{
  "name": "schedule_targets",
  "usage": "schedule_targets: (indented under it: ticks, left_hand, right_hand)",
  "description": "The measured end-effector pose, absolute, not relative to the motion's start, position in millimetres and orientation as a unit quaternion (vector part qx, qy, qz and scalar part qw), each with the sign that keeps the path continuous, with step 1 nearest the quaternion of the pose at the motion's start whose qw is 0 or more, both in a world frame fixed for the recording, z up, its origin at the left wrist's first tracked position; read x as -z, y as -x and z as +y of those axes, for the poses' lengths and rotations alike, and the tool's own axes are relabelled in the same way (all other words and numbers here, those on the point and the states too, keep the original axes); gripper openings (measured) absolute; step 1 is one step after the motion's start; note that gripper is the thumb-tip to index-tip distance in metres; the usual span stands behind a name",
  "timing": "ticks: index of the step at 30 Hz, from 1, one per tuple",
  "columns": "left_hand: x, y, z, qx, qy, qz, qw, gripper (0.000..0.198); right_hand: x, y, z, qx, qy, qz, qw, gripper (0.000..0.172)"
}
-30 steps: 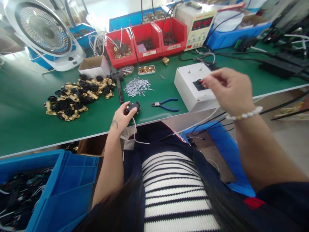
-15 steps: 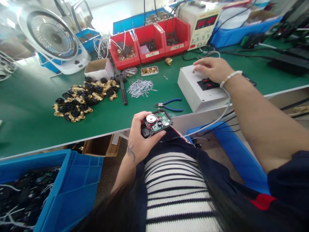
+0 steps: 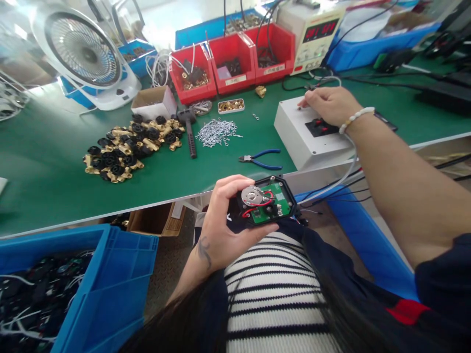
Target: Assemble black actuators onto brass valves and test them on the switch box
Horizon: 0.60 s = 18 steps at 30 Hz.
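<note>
We've got the black housing (image 3: 272, 202) gripped in our left hand (image 3: 220, 230), green board up, left of the white box (image 3: 302, 139) and nearer us. Right hand (image 3: 331, 104) is at the box's toggle; can't tell if it's pinched. Pliers (image 3: 253, 158) lie left of the box.

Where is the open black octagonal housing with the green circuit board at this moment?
In the head view, the open black octagonal housing is just right of centre, held in the person's left hand, below the blue-handled metal pliers in the picture.
</note>
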<state>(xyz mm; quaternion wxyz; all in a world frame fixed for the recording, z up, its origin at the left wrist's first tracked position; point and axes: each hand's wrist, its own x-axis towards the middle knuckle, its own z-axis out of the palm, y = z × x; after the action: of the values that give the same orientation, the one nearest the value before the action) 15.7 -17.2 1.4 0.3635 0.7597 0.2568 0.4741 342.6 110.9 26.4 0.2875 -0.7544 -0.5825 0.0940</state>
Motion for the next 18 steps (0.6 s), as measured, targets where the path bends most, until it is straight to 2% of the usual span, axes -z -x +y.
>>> schedule_targets:
  ticks: [5,13,18]
  left_hand:
    - [-3.0,-16.8,-19.5,-0.471,-0.761,0.248,0.371,0.062]
    - [-6.1,-17.3,-21.6,-0.473,-0.768,0.235,0.363,0.062]
    - [-6.1,-18.1,-21.9,-0.473,-0.772,0.227,0.358,0.062]
  right_hand:
    - [-23.6,-345.9,111.9,-0.094,0.745,-0.595,0.285,0.057]
    - [-23.5,-348.9,115.4,-0.095,0.751,-0.587,0.289,0.052]
    - [-22.5,-350.4,115.7,-0.099,0.749,-0.589,0.287,0.059]
